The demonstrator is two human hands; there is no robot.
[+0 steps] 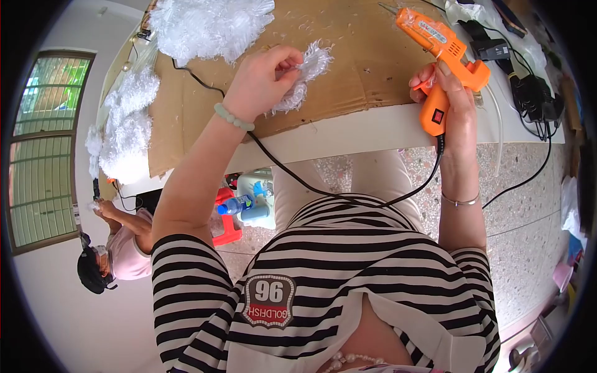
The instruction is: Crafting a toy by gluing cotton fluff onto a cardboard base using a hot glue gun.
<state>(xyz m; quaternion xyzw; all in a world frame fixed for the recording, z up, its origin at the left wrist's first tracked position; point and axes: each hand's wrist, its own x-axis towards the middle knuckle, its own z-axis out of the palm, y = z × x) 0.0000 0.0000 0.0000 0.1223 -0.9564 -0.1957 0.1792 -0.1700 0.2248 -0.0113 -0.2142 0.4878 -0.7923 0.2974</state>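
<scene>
My right hand is wrapped round the handle of an orange hot glue gun, a finger at its trigger. The nozzle points up and to the left, above the cardboard, away from the fringe. With bent fingers, my left hand pinches a small piece of white shaggy fringe over the cardboard sheet. Part of that piece is hidden behind the fingers. From the gun's handle a black cord loops across my front and passes under my left wrist.
White shaggy bundles lie at the back left, more along the table's left side. Black adapters and cables sit at the right. Below the table is a red stool near a blue-capped bottle. Another person works at far left.
</scene>
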